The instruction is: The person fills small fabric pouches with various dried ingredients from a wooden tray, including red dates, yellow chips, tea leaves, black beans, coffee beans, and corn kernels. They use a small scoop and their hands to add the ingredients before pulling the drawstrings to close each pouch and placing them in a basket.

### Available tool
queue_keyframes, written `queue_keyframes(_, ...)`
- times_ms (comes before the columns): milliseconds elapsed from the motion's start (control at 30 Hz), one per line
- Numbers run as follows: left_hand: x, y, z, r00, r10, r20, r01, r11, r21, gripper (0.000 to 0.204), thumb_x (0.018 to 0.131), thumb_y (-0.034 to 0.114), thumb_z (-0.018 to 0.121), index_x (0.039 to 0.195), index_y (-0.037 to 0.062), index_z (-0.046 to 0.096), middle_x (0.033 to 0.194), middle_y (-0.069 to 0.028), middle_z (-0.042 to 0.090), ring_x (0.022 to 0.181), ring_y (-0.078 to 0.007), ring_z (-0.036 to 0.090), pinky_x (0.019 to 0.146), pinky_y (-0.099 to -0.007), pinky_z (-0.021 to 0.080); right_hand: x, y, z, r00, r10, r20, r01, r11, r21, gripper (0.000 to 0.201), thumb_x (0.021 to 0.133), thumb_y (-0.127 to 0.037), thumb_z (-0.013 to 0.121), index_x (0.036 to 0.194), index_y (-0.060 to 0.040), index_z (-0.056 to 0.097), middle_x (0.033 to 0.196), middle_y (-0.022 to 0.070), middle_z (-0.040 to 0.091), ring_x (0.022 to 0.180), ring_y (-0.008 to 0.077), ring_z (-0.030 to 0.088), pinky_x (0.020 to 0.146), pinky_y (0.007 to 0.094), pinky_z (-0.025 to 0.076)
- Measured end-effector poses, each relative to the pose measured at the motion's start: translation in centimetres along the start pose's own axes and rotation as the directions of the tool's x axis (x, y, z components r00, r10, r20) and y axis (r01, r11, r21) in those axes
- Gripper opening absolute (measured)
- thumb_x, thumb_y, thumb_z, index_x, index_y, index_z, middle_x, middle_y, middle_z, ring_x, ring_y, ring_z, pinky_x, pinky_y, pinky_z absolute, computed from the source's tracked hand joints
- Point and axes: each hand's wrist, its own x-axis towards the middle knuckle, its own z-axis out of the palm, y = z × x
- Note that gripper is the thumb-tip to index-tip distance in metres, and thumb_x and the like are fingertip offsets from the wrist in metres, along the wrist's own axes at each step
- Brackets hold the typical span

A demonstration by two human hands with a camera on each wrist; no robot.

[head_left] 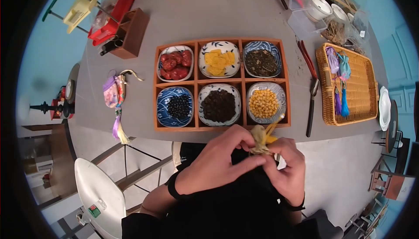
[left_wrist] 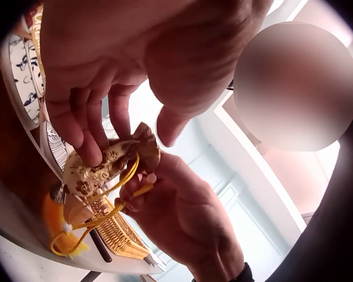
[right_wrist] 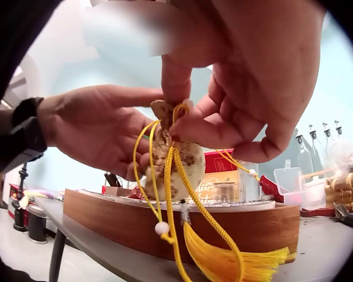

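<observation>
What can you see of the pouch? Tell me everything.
The pouch looks like cream cloth printed with brown flowers. It has yellow cords, white beads and a yellow tassel. Its ruffled end is tilted upward. Both hands hold it with their fingers, at the near side of the tray. Any contents are hidden.

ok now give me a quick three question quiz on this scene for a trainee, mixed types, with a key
1. How many bowls sit in the wooden tray?

2. True or false: the yellow kernels and the black beans lie in separate bowls.

3. What are the left hand and the right hand both touching?
A) the wicker tray
B) a patterned pouch with yellow cords
C) a red fruit

Key: 1. Six. 2. True. 3. B.
</observation>
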Motion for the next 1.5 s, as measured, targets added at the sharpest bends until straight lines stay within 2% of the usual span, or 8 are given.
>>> queue_keyframes(167,0.8,-0.2,-0.3,0.994,-0.11,0.002,0.108,0.972,-0.208,0.03,0.082,0.013,0.075,0.097,-0.0012,0.053,0.094,-0.0104,0.064,0.089,-0.0182,0.066,0.083,-0.0296,0.053,1.0,0.5,-0.2,0.999,-0.008,0.034,0.004,0.993,0.12,0.013,0.078,0.002,0.07,0.088,-0.0016,0.063,0.08,0.0089,0.063,0.074,0.0271,0.059,0.072,0.0338,0.044)
queue_keyframes(567,2.4,1.0,-0.4,0.968,-0.162,-0.192,0.188,0.974,0.128,0.016,0.085,0.005,0.067,0.084,-0.0004,0.053,0.074,-0.0093,0.06,0.066,-0.0177,0.065,0.062,-0.0284,0.054,-0.2,-0.5,-0.1,0.98,0.175,0.094,-0.195,0.939,0.283,0.01,0.079,0.003,0.067,0.079,-0.0021,0.058,0.075,0.0084,0.06,0.073,0.0258,0.056,0.074,0.0332,0.042)
queue_keyframes(700,2.6,1.2,-0.8,0.987,-0.087,-0.134,0.11,0.979,0.174,0.016,0.087,0.005,0.067,0.086,-0.0005,0.052,0.074,-0.0089,0.06,0.067,-0.0163,0.066,0.063,-0.0277,0.055,0.6,-0.9,0.5,0.964,0.106,-0.243,-0.117,0.993,-0.031,0.015,0.071,0.001,0.073,0.076,-0.0063,0.061,0.092,0.009,0.061,0.08,0.0248,0.056,0.075,0.0339,0.042)
queue_keyframes(767,2.6,1.0,-0.3,0.988,-0.037,-0.148,0.049,0.996,0.076,0.011,0.086,0.001,0.064,0.087,0.0003,0.053,0.079,-0.0068,0.059,0.066,-0.0137,0.059,0.062,-0.0255,0.048,0.8,-1.2,-0.1,0.977,-0.19,-0.095,0.158,0.948,-0.276,0.02,0.066,-0.001,0.075,0.083,-0.0075,0.066,0.104,0.0108,0.058,0.085,0.0247,0.056,0.077,0.0351,0.041)
queue_keyframes(967,1.9,0.8,1.8,0.941,0.333,-0.061,-0.295,0.894,0.336,0.015,0.079,0.002,0.067,0.088,0.0038,0.055,0.084,-0.0094,0.056,0.071,-0.0266,0.058,0.065,-0.036,0.048,1.0,-1.4,-0.2,0.992,-0.115,0.058,0.128,0.842,-0.525,0.027,0.068,-0.015,0.076,0.094,-0.0085,0.072,0.111,0.01,0.057,0.085,0.0241,0.055,0.078,0.0367,0.04)
queue_keyframes(1100,2.0,0.1,1.1,0.961,0.272,0.04,-0.272,0.921,0.28,0.017,0.077,0.006,0.07,0.088,0.0056,0.057,0.094,-0.0097,0.056,0.089,-0.0323,0.056,0.074,-0.0421,0.046,0.6,-2.7,-0.6,0.994,0.057,0.09,0.012,0.78,-0.625,0.037,0.07,-0.024,0.077,0.102,-0.0072,0.068,0.118,0.0122,0.052,0.097,0.0262,0.056,0.084,0.0402,0.04)
queue_keyframes(1267,2.1,-1.3,0.0,0.938,0.314,0.149,-0.333,0.935,0.121,0.071,0.072,0.024,0.082,0.13,0.0032,0.048,0.133,-0.0194,0.047,0.123,-0.0366,0.048,0.102,-0.0427,0.041,1.5,-4.0,-2.1,0.973,0.149,0.176,-0.028,0.833,-0.552,0.05,0.069,-0.02,0.08,0.112,-0.0015,0.062,0.125,0.0175,0.046,0.102,0.0333,0.056,0.087,0.0423,0.043)
queue_keyframes(1500,2.0,-2.7,0.3,0.974,0.106,0.202,-0.085,0.99,-0.109,0.064,0.073,0.013,0.082,0.128,0.0021,0.05,0.123,-0.0118,0.056,0.112,-0.0246,0.058,0.095,-0.0343,0.046,2.2,-4.5,-3.4,0.954,0.025,0.298,0.097,0.917,-0.387,0.035,0.074,-0.011,0.077,0.104,0.0044,0.065,0.118,0.0184,0.052,0.095,0.0328,0.058,0.084,0.0402,0.049)
